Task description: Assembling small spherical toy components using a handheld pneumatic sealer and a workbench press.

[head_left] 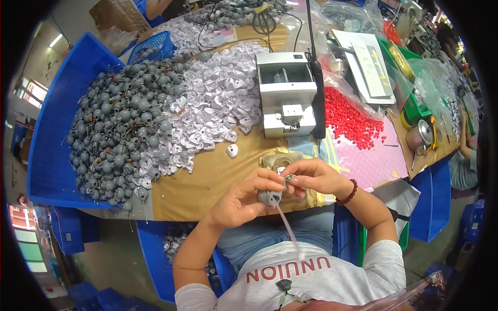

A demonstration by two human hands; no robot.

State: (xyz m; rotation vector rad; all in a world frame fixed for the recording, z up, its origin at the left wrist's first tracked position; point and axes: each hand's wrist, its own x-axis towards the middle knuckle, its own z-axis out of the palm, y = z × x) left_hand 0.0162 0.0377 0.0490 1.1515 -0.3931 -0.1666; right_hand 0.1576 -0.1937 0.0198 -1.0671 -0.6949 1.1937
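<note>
Just above the table's front edge, my left hand (239,201) is closed around a small grey round housing (270,197). A pale, translucent strip (287,224) hangs from the housing toward my lap. Close beside it, my right hand (322,179) pinches a tiny green piece (288,177) that looks like a circuit board, between thumb and fingertips. The fingertips of both hands almost meet there. Behind the hands lies a worn, tan block-like fixture (276,160), partly covered by my fingers. Whether the green piece is joined to the housing, I cannot tell.
Grey round housings with wires (122,114) spill from a blue bin (54,122) at left, beside a heap of white plastic parts (220,83). A white machine (287,96) stands behind my hands. Red small parts (350,116) and a metal cup (419,136) are at right.
</note>
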